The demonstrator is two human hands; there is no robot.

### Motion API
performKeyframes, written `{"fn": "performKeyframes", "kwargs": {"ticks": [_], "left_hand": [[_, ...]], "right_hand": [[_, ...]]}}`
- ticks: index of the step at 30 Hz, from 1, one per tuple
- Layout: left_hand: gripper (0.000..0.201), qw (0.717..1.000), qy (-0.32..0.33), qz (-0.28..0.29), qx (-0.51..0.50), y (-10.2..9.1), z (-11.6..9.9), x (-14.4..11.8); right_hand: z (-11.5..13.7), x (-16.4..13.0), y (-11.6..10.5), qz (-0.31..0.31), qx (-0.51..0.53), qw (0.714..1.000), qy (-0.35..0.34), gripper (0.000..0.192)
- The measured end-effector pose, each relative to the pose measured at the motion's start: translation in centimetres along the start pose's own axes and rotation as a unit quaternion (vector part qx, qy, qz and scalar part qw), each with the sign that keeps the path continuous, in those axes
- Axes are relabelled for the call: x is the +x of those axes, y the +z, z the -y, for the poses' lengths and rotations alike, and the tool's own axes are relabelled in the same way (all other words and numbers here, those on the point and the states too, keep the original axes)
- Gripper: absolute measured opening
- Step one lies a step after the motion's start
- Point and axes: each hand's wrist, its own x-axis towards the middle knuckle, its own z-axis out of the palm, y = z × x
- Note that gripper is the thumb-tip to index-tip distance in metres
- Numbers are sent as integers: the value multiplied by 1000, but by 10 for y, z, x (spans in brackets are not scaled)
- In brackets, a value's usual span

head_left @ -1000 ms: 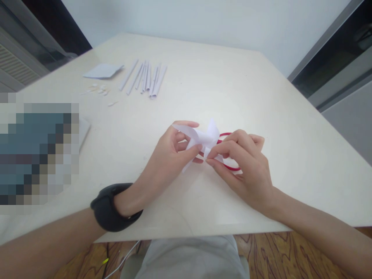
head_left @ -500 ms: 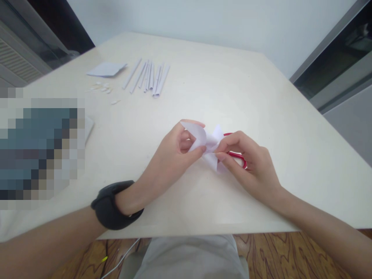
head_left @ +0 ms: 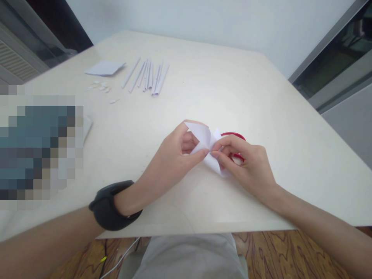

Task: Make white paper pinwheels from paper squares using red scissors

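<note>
My left hand (head_left: 183,151) holds a white paper pinwheel (head_left: 200,132), its thumb near the middle and its fingers behind the sheet. Curved flaps stand out from the paper to the upper left and below. At the pinwheel's centre, the thumb and forefinger of my right hand (head_left: 244,159) are pinched together; whether something small is also between these fingertips is hidden. Red loop handles (head_left: 234,135), apparently of scissors, lie on the table behind my right hand, which partly covers them.
On the white table (head_left: 209,89), several rolled paper tubes (head_left: 149,75) lie at the back left. Beside them are folded white paper (head_left: 104,68) and several cotton swabs (head_left: 101,86). A blurred-out object (head_left: 37,151) occupies the left side. A white cable (head_left: 122,257) runs below the table edge.
My right fingertips have moved left to the pinwheel's centre, close to my left thumb. The paper has shifted slightly right, its lower flap now more curved. More of the red handles shows.
</note>
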Motion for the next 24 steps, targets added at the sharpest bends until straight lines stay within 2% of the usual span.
{"fn": "performKeyframes", "kwargs": {"ticks": [6, 12, 24], "left_hand": [[28, 1000, -10, 0, -23, 1, 0, 1], [31, 996, -27, 31, -76, 0, 3, 3], [32, 997, -19, 20, -67, 0, -1, 2]], "right_hand": [[-1, 0, 0, -3, 14, 1000, 11, 3], [-2, 1, 0, 7, 62, 997, 41, 1], [3, 2, -4, 4, 68, 997, 46, 4]]}}
